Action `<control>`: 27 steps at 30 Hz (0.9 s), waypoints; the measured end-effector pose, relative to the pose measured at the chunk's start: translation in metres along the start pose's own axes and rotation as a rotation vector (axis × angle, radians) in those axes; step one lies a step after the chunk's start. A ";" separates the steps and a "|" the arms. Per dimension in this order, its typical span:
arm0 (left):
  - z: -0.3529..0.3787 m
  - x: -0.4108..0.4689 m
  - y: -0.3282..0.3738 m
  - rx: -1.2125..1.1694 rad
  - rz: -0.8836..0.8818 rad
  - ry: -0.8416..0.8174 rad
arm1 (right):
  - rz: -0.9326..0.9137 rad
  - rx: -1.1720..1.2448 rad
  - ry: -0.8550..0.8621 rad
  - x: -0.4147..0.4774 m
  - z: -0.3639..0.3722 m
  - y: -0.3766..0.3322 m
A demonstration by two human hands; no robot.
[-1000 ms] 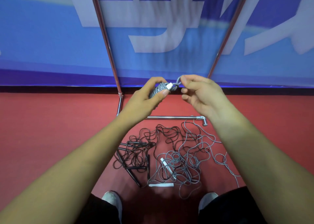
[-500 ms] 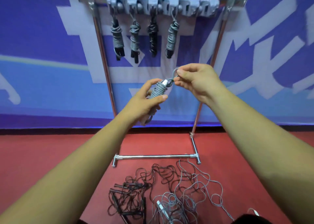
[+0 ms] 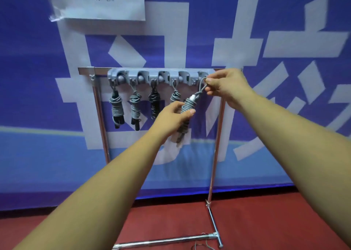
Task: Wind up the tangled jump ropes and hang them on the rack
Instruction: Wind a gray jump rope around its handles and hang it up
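Up at the right end of the rack [image 3: 85, 71], both hands hold one wound grey rope, the bundle [image 3: 187, 108]. The left hand [image 3: 171, 116] grips the bundle round its middle, thumb across the front and fingers curled behind. The coils run from above that fist to below it, and the lower end hangs free under the hand. A white handle tip [image 3: 193, 98] pokes out of the top of the coils.

From there a short loop [image 3: 201, 88] rises up and to the right into the right hand [image 3: 227, 86], which pinches it between thumb and forefinger. That pinch sits just beside the fifth hook [image 3: 202, 74], the last one on the grey strip [image 3: 150, 77] under the rack's top bar. Whether the loop is already over the hook cannot be told, as the fingers cover that spot.

Left of the bundle, four hung ropes fill the other hooks: grey [image 3: 115, 107], grey [image 3: 135, 108], black [image 3: 154, 103] and grey [image 3: 174, 96]. The fourth is partly hidden behind the left hand.

Behind the rack is a blue banner [image 3: 38, 63] with large white characters and a paper sheet [image 3: 98, 2] stuck at its top. The rack's foot [image 3: 163, 241] rests on the red floor [image 3: 266, 221], with a bit of loose cord [image 3: 203, 247] at the bottom edge.
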State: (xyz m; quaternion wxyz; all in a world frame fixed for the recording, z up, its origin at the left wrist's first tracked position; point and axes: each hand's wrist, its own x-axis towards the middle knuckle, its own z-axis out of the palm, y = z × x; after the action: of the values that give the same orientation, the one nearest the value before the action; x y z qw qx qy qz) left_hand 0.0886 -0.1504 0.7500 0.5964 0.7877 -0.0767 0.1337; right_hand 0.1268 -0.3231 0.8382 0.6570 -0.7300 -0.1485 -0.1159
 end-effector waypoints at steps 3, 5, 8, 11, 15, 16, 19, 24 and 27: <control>0.014 0.027 -0.001 -0.072 -0.018 0.001 | -0.009 -0.021 0.006 0.028 -0.004 0.007; 0.022 0.043 -0.004 -0.106 -0.047 0.000 | -0.010 -0.022 0.027 0.045 -0.004 0.015; 0.031 0.063 -0.008 -0.113 -0.083 0.011 | -0.001 -0.058 0.055 0.067 -0.003 0.027; 0.037 0.078 -0.016 -0.109 -0.091 0.042 | -0.009 -0.114 0.062 0.089 0.002 0.040; 0.039 0.096 -0.025 -0.023 -0.066 0.075 | -0.013 -0.174 0.091 0.111 0.008 0.050; 0.040 0.100 -0.028 0.002 -0.054 0.082 | -0.018 -0.184 0.098 0.116 0.009 0.052; 0.041 0.113 -0.036 0.029 -0.031 0.127 | -0.040 -0.219 0.108 0.129 0.014 0.060; 0.041 0.128 -0.047 0.098 -0.063 0.185 | -0.085 -0.330 0.117 0.143 0.024 0.072; 0.041 0.135 -0.054 0.143 -0.071 0.186 | -0.158 -0.475 0.122 0.144 0.028 0.080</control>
State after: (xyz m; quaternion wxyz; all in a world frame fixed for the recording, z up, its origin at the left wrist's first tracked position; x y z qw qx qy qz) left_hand 0.2368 -0.1699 0.7312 0.5476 0.8147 0.0166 0.1898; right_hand 0.2900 -0.2937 0.8134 0.4638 -0.8416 -0.1338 -0.2424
